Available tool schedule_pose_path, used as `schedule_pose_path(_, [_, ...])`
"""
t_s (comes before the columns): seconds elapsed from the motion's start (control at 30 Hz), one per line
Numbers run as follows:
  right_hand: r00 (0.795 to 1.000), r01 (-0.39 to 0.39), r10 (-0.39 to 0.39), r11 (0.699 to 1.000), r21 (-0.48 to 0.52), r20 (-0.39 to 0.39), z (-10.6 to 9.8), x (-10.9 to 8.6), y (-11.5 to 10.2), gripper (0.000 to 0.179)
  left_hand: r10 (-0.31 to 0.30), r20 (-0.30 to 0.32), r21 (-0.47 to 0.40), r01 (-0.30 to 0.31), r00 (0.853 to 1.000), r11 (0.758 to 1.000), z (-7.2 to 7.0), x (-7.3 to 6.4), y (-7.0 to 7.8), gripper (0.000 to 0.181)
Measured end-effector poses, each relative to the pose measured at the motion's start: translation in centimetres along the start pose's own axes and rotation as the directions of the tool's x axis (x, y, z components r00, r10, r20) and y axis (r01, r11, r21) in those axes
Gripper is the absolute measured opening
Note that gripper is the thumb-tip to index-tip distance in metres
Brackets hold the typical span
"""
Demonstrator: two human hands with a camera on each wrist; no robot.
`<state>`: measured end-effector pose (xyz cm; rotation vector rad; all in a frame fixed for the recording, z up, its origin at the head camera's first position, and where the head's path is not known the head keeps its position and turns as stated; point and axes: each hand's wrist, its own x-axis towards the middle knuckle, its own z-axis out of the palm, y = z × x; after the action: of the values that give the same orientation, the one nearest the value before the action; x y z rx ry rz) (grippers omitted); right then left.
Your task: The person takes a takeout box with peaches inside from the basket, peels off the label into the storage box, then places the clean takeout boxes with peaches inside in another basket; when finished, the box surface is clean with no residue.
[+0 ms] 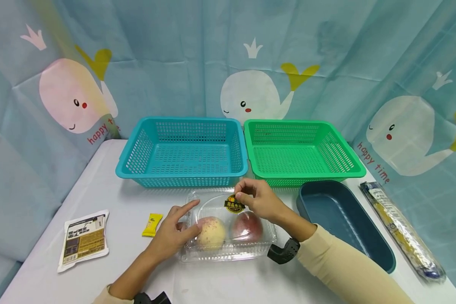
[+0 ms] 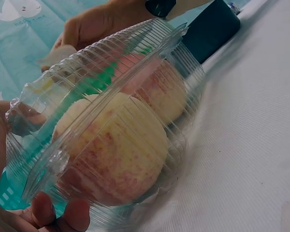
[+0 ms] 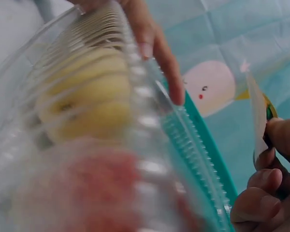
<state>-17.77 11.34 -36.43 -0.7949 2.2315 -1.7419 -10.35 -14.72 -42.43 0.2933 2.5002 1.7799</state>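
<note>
A clear plastic clamshell box [image 1: 224, 252] with its lid down lies on the table, two peaches inside. The yellowish peach [image 2: 117, 150] is on the left and the redder peach [image 1: 248, 227] on the right. My left hand [image 1: 176, 230] grips the box's left side, thumb on the lid, index finger stretched along the top and other fingertips curled at its edge. Above the lid, my right hand [image 1: 264, 200] pinches a black and gold round sticker [image 1: 234, 204] by its upper edge. In the right wrist view the sticker [image 3: 257, 113] stands away from the box, pale back showing.
Behind the box stand a blue basket [image 1: 182, 174] and a green basket [image 1: 308, 174]. A dark blue tub [image 1: 349, 228] and a long wrapped packet [image 1: 403, 232] lie to the right. On the left are a small yellow packet [image 1: 152, 224] and a flat food pouch [image 1: 84, 238].
</note>
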Motion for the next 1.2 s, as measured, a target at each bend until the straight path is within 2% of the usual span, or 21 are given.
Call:
schedule_pose_path(0.33, [0.996,0.044,-0.039,0.998,-0.055,0.085,-3.2,-1.0,-2.4,0.005,-0.002,-0.010,0.021,0.003,1.000,1.000,0.1,-0.1,0.0,0.061])
schedule_pose_path(0.53, [0.990,0.096,-0.085,0.991,-0.091,0.117,-5.6,-1.8,-3.2,0.005,0.022,-0.012,0.021,-0.022,1.000,1.000,0.1,-0.2,-0.1,0.061])
schedule_pose_path(0.67, [0.989,0.104,-0.093,0.990,-0.093,0.118,-7.0,-2.5,-3.5,0.004,0.030,-0.012,0.022,-0.030,0.999,0.999,0.0,-0.2,-0.1,0.060])
schedule_pose_path(0.97, [0.985,0.165,-0.152,0.971,-0.174,0.087,-9.8,-4.0,-3.2,0.005,-0.009,-0.004,0.017,0.009,1.000,1.000,0.0,-0.2,0.1,0.062])
schedule_pose_path(1.2, [0.990,0.127,-0.111,0.965,-0.227,0.082,-12.4,-5.6,-2.9,0.008,-0.013,-0.011,0.019,0.013,1.000,1.000,0.1,-0.2,0.2,0.061])
